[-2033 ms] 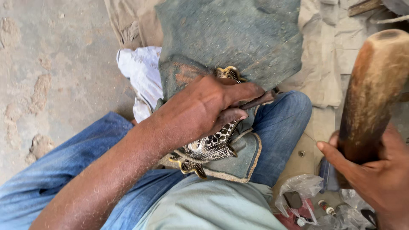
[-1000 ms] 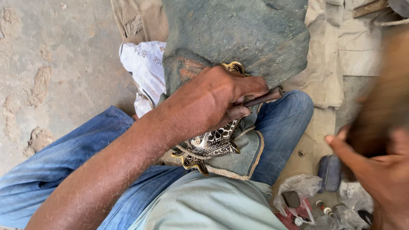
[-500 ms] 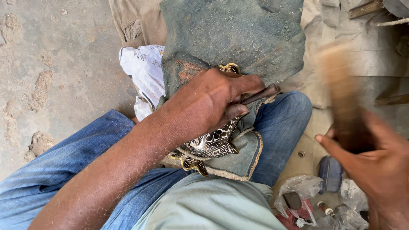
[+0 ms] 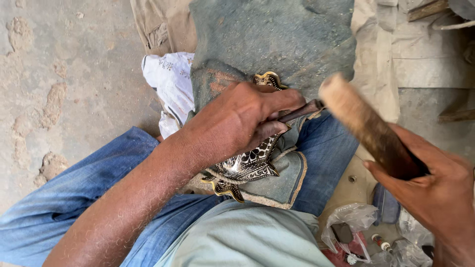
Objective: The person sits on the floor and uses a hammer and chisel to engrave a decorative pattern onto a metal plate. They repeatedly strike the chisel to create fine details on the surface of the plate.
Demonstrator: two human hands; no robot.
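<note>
The left hand (image 4: pixel 242 121) is closing tight around a thin dark metal chisel (image 4: pixel 302 111), fingers curled over its shaft so that only the upper end is poking out towards the right. Under that hand, an ornate black-and-silver engraved metal piece with gold scalloped edges (image 4: pixel 247 165) is lying on a folded pad of blue denim (image 4: pixel 287 180) across the person's lap, one gold tip (image 4: pixel 268 79) peeking out above the knuckles.

The right hand (image 4: pixel 435 190) is wrapping firmly round the lower end of a thick brown wooden mallet (image 4: pixel 366 126), whose pale blunt head is blurring just beside the chisel's exposed end; I cannot tell whether the two are touching.

Above the lap, a large grey-green block with a rough surface (image 4: pixel 277 34) is sitting against the knees, and a crumpled white cloth (image 4: pixel 170 81) is lying at its left on the sandy floor (image 4: pixel 59 79).

Down by the right leg, clear crumpled plastic bags (image 4: pixel 346 222) are holding small items: a dark flat piece and a little bottle with a red cap (image 4: pixel 382 243), though the rest of their contents are too jumbled to make out.
</note>
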